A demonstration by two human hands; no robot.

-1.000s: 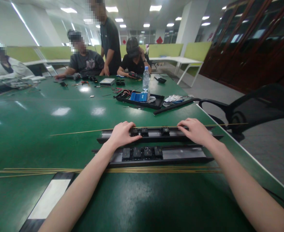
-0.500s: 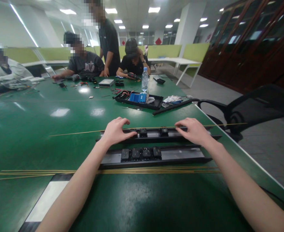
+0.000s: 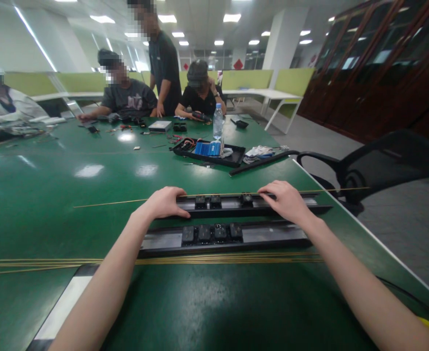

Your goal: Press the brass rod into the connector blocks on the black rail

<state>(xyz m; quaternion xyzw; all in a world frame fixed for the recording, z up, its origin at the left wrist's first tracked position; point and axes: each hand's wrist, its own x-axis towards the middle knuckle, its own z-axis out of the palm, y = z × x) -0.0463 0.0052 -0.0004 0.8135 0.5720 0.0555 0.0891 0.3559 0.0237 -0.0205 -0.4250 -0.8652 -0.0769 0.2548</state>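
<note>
A long black channel (image 3: 229, 212) with a grey inner face lies across the table, three small black blocks (image 3: 215, 201) sitting in it. My left hand (image 3: 164, 202) spans its left part, thumb on the near wall and fingers over the far edge. Along the far edge runs a thin brass-coloured rod (image 3: 108, 203), sticking out past both ends. My right hand (image 3: 283, 199) has its fingertips closed at the rod, the thumb over the channel. Nearer to me lies a second black channel (image 3: 276, 234), holding several black blocks (image 3: 204, 234) side by side.
Several loose brass-coloured rods (image 3: 214, 259) lie in front of the channels. Farther off are a black tray (image 3: 238, 155) with a blue finned part (image 3: 207, 148), a water bottle (image 3: 217, 122), gloves (image 3: 260, 153) and a black bar (image 3: 261, 163). A chair (image 3: 375, 156) stands right; people work across the table.
My left hand has shifted left along the far channel, uncovering a black block, and its thumb now rests on the near wall. My right hand has moved slightly left.
</note>
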